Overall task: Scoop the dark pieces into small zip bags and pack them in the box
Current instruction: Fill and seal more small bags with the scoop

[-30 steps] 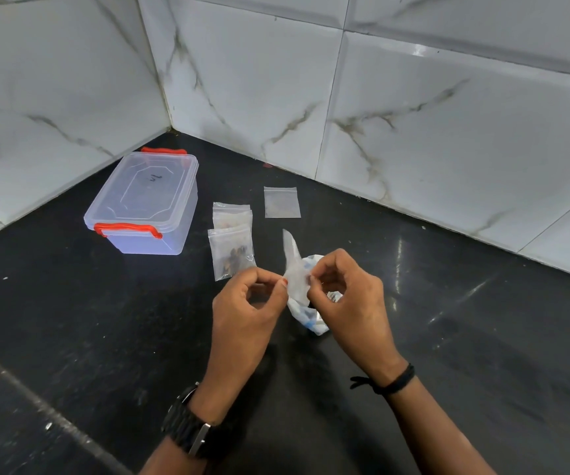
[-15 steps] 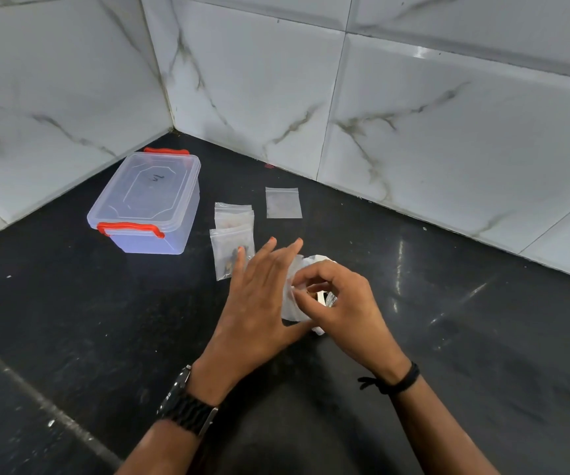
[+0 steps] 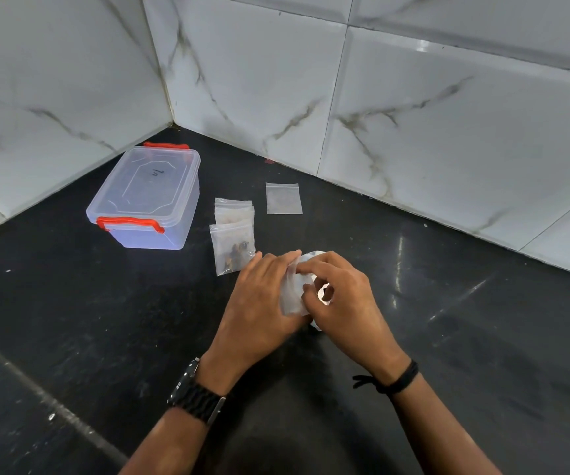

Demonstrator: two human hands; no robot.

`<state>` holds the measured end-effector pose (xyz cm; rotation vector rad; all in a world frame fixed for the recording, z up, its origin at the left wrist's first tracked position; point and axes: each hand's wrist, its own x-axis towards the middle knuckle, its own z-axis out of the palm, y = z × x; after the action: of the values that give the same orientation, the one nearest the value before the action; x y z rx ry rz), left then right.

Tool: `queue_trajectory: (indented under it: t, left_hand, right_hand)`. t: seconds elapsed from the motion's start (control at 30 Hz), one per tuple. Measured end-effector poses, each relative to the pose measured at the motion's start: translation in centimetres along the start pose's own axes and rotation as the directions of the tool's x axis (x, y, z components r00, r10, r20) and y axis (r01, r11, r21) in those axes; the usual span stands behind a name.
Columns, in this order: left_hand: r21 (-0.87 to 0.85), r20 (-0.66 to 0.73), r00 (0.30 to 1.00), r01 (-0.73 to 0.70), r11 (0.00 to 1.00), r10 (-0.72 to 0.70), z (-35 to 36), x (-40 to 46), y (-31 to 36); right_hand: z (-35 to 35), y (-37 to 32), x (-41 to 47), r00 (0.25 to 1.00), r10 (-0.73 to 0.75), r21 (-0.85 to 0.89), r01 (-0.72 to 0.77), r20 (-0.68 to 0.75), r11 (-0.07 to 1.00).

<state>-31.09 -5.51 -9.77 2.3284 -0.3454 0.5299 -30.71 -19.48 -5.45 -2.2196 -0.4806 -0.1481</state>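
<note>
black stone desk [image 3: 448, 337] sitting in a corner of white marbled wall tiles [image 3: 448, 132]. left hand [image 3: 259, 310] & right hand [image 3: 348, 313] both pinching a small clear zip bag [image 3: 292, 293] betw. them, fingers pressed on its edges, over a crumpled white wrapper [image 3: 314, 257]. filled bag w/ dark pieces [image 3: 232, 248] lying just left, overlapping another bag [image 3: 233, 210]. empty flat bag [image 3: 283, 198] lying further back. clear box w/ red latches [image 3: 146, 200] standing lid-on, far left.
</note>
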Motion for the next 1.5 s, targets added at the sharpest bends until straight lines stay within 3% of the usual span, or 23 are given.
queue_trajectory:
  t: [0.37,0.57,0.67,0.8,0.93,1.1,1.2,1.37,1.5]
  left_hand:
    - [-0.019,-0.040,0.998,0.054,0.998,-0.055,1.0,-0.3,-0.1]
    - [-0.095,0.011,0.988,0.154,0.983,-0.154,0.9,-0.9,-0.5]
    - [-0.099,0.006,0.971,0.239,0.966,-0.239,1.1,-1.3,-0.7]
    - [-0.140,0.021,0.927,0.373,0.917,-0.373,1.8,-1.8,-0.4]
    - [-0.130,0.046,0.884,0.467,0.875,-0.465,2.6,-2.0,0.0]
    - [-0.094,0.068,0.861,0.508,0.856,-0.503,3.5,-1.8,0.1]
    - [-0.122,0.077,0.861,0.508,0.853,-0.502,3.7,-1.5,-0.1]
    - [-0.180,0.066,0.871,0.490,0.853,-0.486,3.5,-1.0,-0.6]
    - [-0.214,0.062,0.868,0.494,0.843,-0.493,3.4,-0.6,-0.3]
  right_hand:
    - [0.3,0.0,-0.1,0.999,0.042,-0.073,-0.041,0.008,0.997]
    - [-1.0,0.9,0.0,0.992,0.125,0.186,-0.129,0.030,0.974]
    - [-2.0,2.5,-0.1,0.995,0.095,0.009,-0.095,0.031,0.995]
    - [-1.8,4.3,-0.7,0.952,0.111,-0.290,-0.025,0.284,0.957]
    - [-0.5,5.3,-1.1,0.912,0.141,-0.399,0.027,0.385,0.917]
    - [-0.2,5.7,-0.6,0.933,0.140,-0.362,-0.012,0.331,0.932]
    - [-0.8,5.6,-0.3,0.972,0.103,-0.244,-0.050,0.213,0.969]
    - [-1.9,5.4,-0.3,0.999,0.026,-0.234,-0.019,0.026,0.972]
    - [-1.6,5.5,-0.6,0.997,-0.052,-0.268,0.063,0.048,0.961]
